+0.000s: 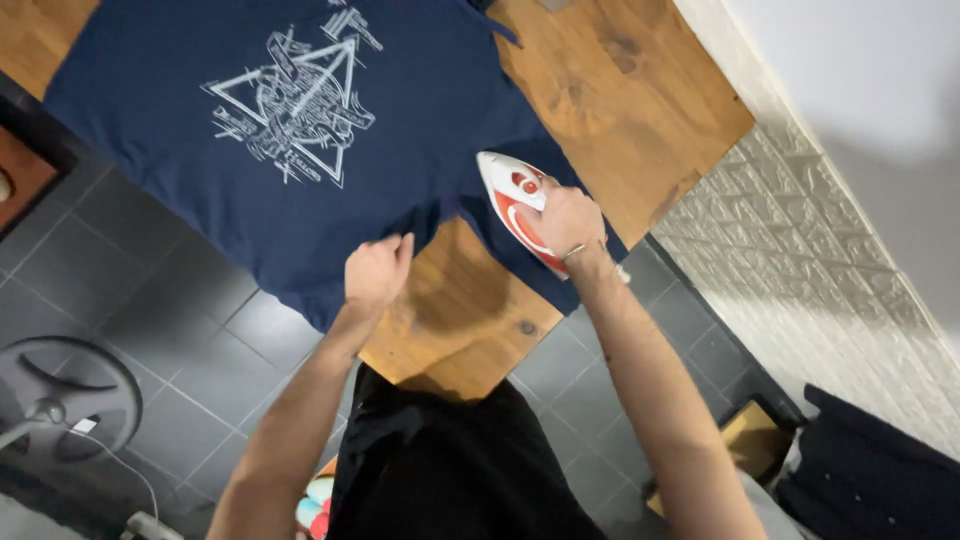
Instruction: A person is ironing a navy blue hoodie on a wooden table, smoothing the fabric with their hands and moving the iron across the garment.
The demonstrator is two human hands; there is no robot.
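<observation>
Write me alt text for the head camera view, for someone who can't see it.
Seen from above, a person's right hand grips a red and white iron on a navy printed T-shirt spread over a wooden table, while the left hand pinches the shirt's edge. Dark floor tiles and a white textured wall surround the table.

No packages, labels, signs, screens visible.

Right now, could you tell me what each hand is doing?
Left hand: closed, gripping the navy T-shirt edge.
Right hand: closed on the red-and-white iron.
</observation>
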